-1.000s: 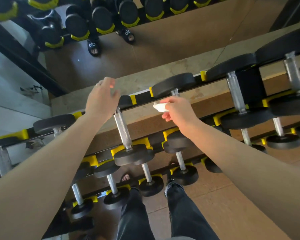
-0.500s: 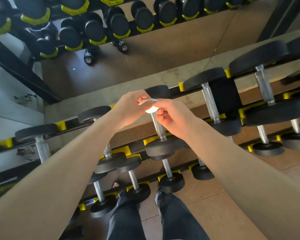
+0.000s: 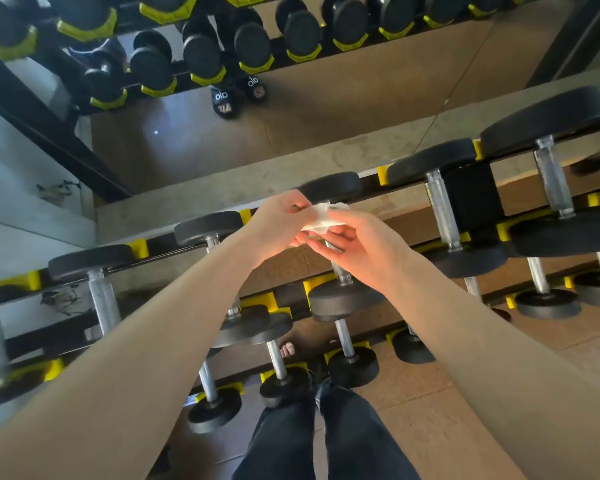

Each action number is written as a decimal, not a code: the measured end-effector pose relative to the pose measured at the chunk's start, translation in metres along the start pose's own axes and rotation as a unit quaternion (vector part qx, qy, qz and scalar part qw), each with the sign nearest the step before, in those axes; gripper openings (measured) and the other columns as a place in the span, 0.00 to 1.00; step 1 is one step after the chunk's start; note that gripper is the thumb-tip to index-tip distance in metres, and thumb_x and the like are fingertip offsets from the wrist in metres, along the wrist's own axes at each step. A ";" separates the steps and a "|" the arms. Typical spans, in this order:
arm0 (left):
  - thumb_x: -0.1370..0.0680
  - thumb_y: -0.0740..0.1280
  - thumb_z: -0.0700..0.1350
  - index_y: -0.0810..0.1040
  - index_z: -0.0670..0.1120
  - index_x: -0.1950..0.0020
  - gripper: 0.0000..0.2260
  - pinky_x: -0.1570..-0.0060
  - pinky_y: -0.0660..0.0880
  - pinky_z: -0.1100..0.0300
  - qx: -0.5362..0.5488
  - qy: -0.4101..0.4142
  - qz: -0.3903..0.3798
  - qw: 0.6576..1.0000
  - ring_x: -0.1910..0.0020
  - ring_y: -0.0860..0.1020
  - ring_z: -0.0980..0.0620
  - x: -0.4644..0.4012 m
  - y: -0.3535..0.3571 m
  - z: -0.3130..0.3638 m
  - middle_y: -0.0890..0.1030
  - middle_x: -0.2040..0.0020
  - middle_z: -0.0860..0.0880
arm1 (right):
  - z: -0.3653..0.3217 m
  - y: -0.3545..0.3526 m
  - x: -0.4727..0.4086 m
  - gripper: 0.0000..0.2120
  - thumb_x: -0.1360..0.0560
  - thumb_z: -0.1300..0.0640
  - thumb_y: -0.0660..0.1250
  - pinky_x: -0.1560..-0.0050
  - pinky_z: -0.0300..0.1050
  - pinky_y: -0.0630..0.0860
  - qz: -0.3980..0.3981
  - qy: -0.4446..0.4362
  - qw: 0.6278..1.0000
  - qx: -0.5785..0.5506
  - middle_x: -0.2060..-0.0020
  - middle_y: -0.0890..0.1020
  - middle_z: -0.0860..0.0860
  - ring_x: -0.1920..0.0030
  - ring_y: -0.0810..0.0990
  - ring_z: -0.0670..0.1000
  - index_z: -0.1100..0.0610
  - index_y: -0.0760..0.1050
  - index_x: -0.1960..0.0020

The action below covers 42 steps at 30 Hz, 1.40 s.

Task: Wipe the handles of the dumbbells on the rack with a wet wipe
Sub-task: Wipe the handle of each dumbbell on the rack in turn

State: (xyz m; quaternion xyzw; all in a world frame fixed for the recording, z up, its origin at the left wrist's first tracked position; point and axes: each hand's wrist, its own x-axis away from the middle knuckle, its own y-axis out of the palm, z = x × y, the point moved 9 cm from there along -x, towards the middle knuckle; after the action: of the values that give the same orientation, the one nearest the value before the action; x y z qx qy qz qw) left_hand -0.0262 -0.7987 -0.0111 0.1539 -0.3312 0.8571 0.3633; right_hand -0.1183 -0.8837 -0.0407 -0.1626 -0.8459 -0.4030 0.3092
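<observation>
The wet wipe [image 3: 323, 220] is in the centre of the frame, pinched from both sides: the left hand [image 3: 278, 220] holds its left edge between curled fingers, and the right hand [image 3: 357, 242] holds the right part from below. It hangs just above the steel handle [image 3: 340, 270] of the middle dumbbell, mostly hidden by the hands.

In my judgement, the risk is a thin, bunched wipe — if it is pulled from two sides it may tear, or slip out and fall between the rack [image 3: 194, 242] rails to the floor. A poorly folded wipe would also cover only part of the handle.

The rack runs diagonally from lower left to upper right, black with yellow cradles [image 3: 139, 247], in three tiers — heavier dumbbells at the right. The floor [image 3: 430, 393] at lower right is brown. In the upper part of the frame a mirror [image 3: 326, 98] repeats the dumbbells.
</observation>
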 end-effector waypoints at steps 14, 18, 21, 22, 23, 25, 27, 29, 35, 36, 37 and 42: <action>0.13 0.50 0.50 0.65 0.50 0.23 0.19 0.36 0.59 0.65 -0.139 0.142 0.009 0.980 0.27 0.67 0.51 -0.060 -0.006 0.025 0.70 0.26 0.51 | -0.054 -0.067 -0.013 0.15 0.20 0.57 0.61 0.40 0.52 0.75 0.446 -0.139 0.810 0.356 0.45 0.79 0.57 0.43 0.78 0.55 0.61 0.75 0.36; 0.13 0.49 0.51 0.77 0.43 0.38 0.20 0.48 0.68 0.56 -0.115 0.105 -0.008 0.988 0.43 0.76 0.43 -0.075 0.014 0.020 0.80 0.44 0.42 | -0.025 -0.041 -0.047 0.11 0.18 0.59 0.54 0.50 0.45 0.70 0.345 -0.104 0.858 0.366 0.52 0.77 0.54 0.52 0.75 0.54 0.58 0.74 0.43; 0.14 0.50 0.54 0.79 0.46 0.43 0.21 0.56 0.67 0.55 -0.093 0.104 0.010 0.990 0.53 0.76 0.47 -0.078 0.013 0.013 0.80 0.53 0.46 | -0.022 -0.045 -0.049 0.10 0.18 0.60 0.54 0.50 0.43 0.69 0.344 -0.131 0.878 0.307 0.53 0.76 0.52 0.51 0.75 0.52 0.56 0.73 0.44; 0.14 0.50 0.55 0.80 0.47 0.43 0.21 0.57 0.65 0.57 -0.093 0.104 0.020 0.990 0.55 0.76 0.48 -0.078 0.011 0.012 0.80 0.54 0.48 | -0.023 -0.046 -0.050 0.11 0.18 0.60 0.54 0.50 0.43 0.69 0.348 -0.134 0.875 0.307 0.52 0.76 0.53 0.50 0.75 0.52 0.58 0.74 0.42; 0.14 0.50 0.55 0.80 0.47 0.43 0.21 0.59 0.63 0.59 -0.095 0.102 0.028 0.990 0.55 0.75 0.48 -0.078 0.010 0.012 0.79 0.55 0.49 | -0.022 -0.047 -0.051 0.13 0.18 0.61 0.54 0.49 0.43 0.69 0.354 -0.129 0.874 0.307 0.50 0.77 0.55 0.49 0.76 0.53 0.61 0.74 0.39; 0.14 0.51 0.55 0.80 0.48 0.42 0.20 0.58 0.63 0.61 -0.094 0.094 0.034 0.991 0.55 0.75 0.48 -0.078 0.010 0.011 0.79 0.55 0.49 | -0.016 -0.052 -0.057 0.15 0.18 0.61 0.55 0.45 0.43 0.70 0.353 -0.109 0.892 0.259 0.45 0.77 0.56 0.43 0.76 0.56 0.61 0.72 0.34; 0.14 0.51 0.56 0.80 0.50 0.39 0.20 0.55 0.65 0.60 -0.085 0.083 0.030 0.992 0.53 0.75 0.50 -0.077 0.011 0.010 0.80 0.52 0.50 | -0.007 -0.050 -0.063 0.15 0.18 0.58 0.54 0.41 0.47 0.71 0.323 -0.075 0.923 0.193 0.46 0.75 0.53 0.43 0.75 0.55 0.56 0.71 0.33; 0.14 0.51 0.55 0.80 0.50 0.37 0.20 0.56 0.66 0.60 -0.080 0.080 0.031 0.993 0.52 0.75 0.51 -0.076 0.012 0.011 0.80 0.51 0.50 | -0.004 -0.052 -0.067 0.15 0.18 0.56 0.53 0.37 0.50 0.71 0.297 -0.032 0.937 0.183 0.46 0.75 0.52 0.43 0.74 0.55 0.53 0.70 0.34; 0.14 0.50 0.56 0.78 0.51 0.33 0.21 0.51 0.65 0.60 -0.090 0.072 0.032 0.993 0.48 0.75 0.50 -0.077 0.013 0.010 0.80 0.47 0.50 | -0.008 -0.054 -0.079 0.14 0.18 0.57 0.54 0.53 0.45 0.76 0.162 0.008 0.980 0.116 0.47 0.82 0.58 0.47 0.81 0.56 0.58 0.76 0.41; 0.14 0.50 0.56 0.78 0.51 0.32 0.21 0.51 0.65 0.60 -0.094 0.072 0.033 0.992 0.48 0.75 0.50 -0.077 0.013 0.010 0.80 0.47 0.50 | -0.011 -0.053 -0.081 0.14 0.18 0.58 0.53 0.56 0.44 0.77 0.142 -0.004 0.985 0.099 0.48 0.83 0.58 0.47 0.82 0.56 0.58 0.76 0.41; 0.14 0.50 0.56 0.77 0.51 0.32 0.21 0.51 0.65 0.59 -0.096 0.073 0.035 0.992 0.48 0.75 0.50 -0.077 0.013 0.010 0.80 0.47 0.50 | -0.013 -0.052 -0.082 0.14 0.18 0.59 0.53 0.57 0.44 0.77 0.135 -0.010 0.987 0.090 0.49 0.83 0.57 0.48 0.82 0.55 0.58 0.76 0.40; 0.14 0.49 0.56 0.77 0.50 0.31 0.21 0.51 0.66 0.60 -0.095 0.077 0.020 0.992 0.48 0.75 0.50 -0.075 0.014 0.011 0.80 0.46 0.49 | -0.003 -0.062 -0.075 0.09 0.19 0.57 0.54 0.45 0.50 0.74 0.250 -0.002 0.954 0.167 0.51 0.78 0.56 0.49 0.77 0.55 0.53 0.73 0.53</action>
State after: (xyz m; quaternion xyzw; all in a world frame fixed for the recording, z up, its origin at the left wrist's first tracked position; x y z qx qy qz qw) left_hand 0.0158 -0.8525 -0.0473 0.0452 -0.3853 0.8382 0.3834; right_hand -0.0930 -0.9268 -0.1239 -0.3156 -0.8341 -0.1657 0.4210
